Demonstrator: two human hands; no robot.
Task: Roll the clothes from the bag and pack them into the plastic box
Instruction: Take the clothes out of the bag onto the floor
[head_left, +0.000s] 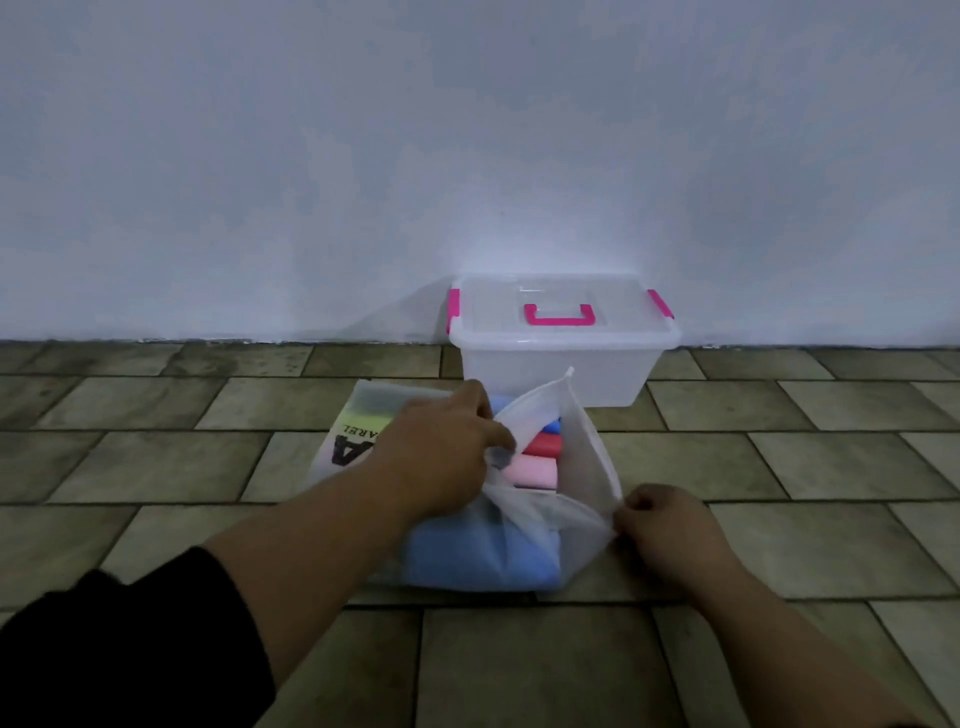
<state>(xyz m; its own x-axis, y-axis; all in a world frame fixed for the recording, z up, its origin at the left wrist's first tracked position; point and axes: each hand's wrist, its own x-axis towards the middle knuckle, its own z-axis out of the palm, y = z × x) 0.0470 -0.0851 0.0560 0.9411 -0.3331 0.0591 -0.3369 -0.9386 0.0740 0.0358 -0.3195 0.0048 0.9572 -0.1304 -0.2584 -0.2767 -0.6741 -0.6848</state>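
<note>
A translucent white bag (582, 457) lies on the tiled floor with its mouth pulled apart. Inside it I see folded clothes: a light blue one (478, 556) nearest me, then a pink one (535, 470), a red one (545, 444) and a blue one (550, 426). My left hand (441, 452) grips the left edge of the bag's mouth. My right hand (665, 530) pinches the right edge. Behind the bag stands the clear plastic box (561, 369), its lid shut, with a pink handle (559, 315) and pink clips.
The box stands against a pale wall (467, 156). The floor (156, 467) is brownish-green rectangular tile. The bag's left part carries black lettering and a yellow-green band (358, 418).
</note>
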